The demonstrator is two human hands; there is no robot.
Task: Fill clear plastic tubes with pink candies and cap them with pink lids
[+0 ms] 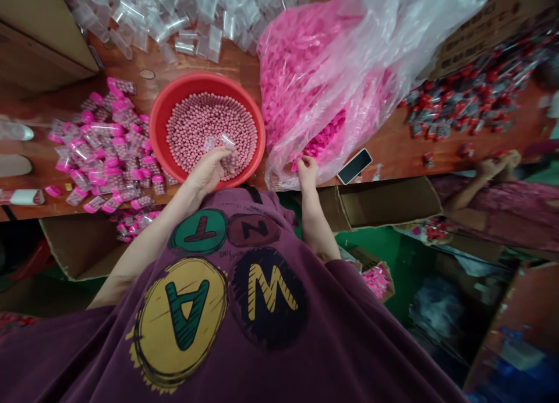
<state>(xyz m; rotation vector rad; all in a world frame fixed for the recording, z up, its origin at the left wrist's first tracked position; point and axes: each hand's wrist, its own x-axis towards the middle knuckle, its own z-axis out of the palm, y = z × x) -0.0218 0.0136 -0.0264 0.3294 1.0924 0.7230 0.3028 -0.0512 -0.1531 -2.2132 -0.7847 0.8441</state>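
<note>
My left hand (211,169) is closed over the near side of a red basin (156,123) full of small pink beads (209,115). Small clear plastic containers (227,140) show at its fingertips, low over the beads. My right hand (308,171) is at the mouth of a large clear plastic bag (384,36) packed with bright pink caps (325,136). Its thumb and fingers are pinched on a pink cap (297,163), partly hidden by the fingers. Left of the basin lies a pile of bead-filled containers with pink caps (107,152).
Loose clear containers (192,24) are heaped at the back. A phone (354,166) lies by the table's front edge. Open cardboard boxes (384,202) stand below that edge. Red-and-dark pieces (463,106) lie to the right, near another person's hands (498,163).
</note>
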